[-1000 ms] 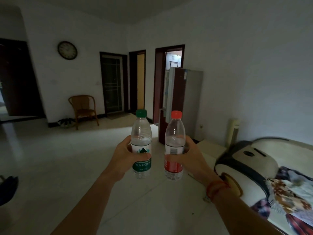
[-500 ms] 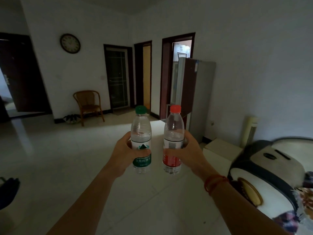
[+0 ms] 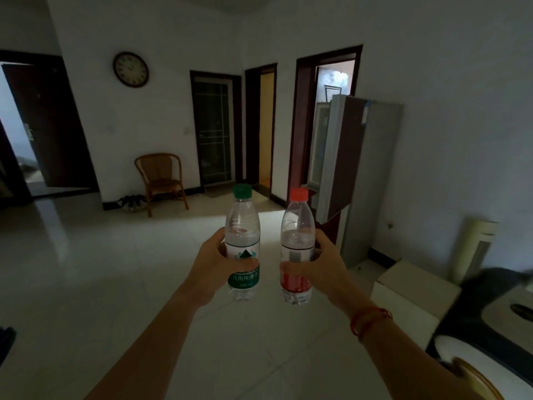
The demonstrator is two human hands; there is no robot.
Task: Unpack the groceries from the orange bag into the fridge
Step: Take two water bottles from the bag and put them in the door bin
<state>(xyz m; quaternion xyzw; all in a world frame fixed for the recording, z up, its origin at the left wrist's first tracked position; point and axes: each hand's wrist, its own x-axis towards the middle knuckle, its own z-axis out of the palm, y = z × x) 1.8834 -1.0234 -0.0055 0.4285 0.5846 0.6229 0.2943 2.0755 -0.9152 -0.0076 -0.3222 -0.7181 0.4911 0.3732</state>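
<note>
Head view: left hand (image 3: 212,264) is gripping the green-capped bottle (image 3: 242,223) round its label, and right hand (image 3: 323,269) is gripping the red-capped bottle (image 3: 297,226) the same way. Both bottles are upright, side by side, not touching. The fridge (image 3: 375,174) is standing ahead-right against the wall with its door (image 3: 339,157) hanging open. Orange bag isn't showing.

Step, as I judge it: carrying both to the fridge. Keep them vertical and apart, and approach from the open side, clearing the door edge.

Count: two bottles, two hands, one fridge, one chair (image 3: 161,180), one clock (image 3: 130,69).
</note>
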